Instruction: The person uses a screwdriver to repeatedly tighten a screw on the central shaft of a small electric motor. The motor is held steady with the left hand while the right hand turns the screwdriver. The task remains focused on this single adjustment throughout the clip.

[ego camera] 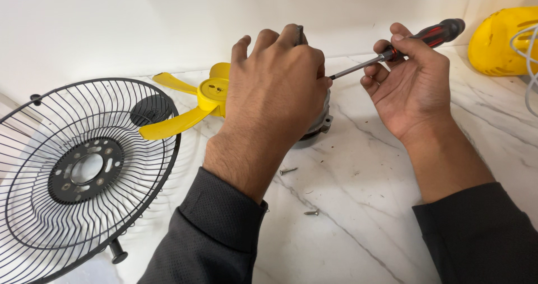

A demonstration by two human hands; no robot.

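My left hand point(274, 88) lies over a grey metal fan motor point(318, 124) and grips it; most of the motor is hidden under my palm. My right hand point(412, 82) holds a screwdriver point(392, 48) with a black and red handle. Its steel shaft points left, and the tip reaches the motor just beside my left thumb. A yellow fan blade point(193, 102) lies on the marble counter point(364, 216) right behind my left hand. Two loose screws, one point(287, 171) near my left wrist and another point(311, 212) closer to me, rest on the counter.
A black wire fan guard point(84, 172) lies at the left, partly over the counter's edge. A yellow plastic housing point(501, 40) with a white cable point(529, 65) sits at the far right. A white wall rises behind the counter.
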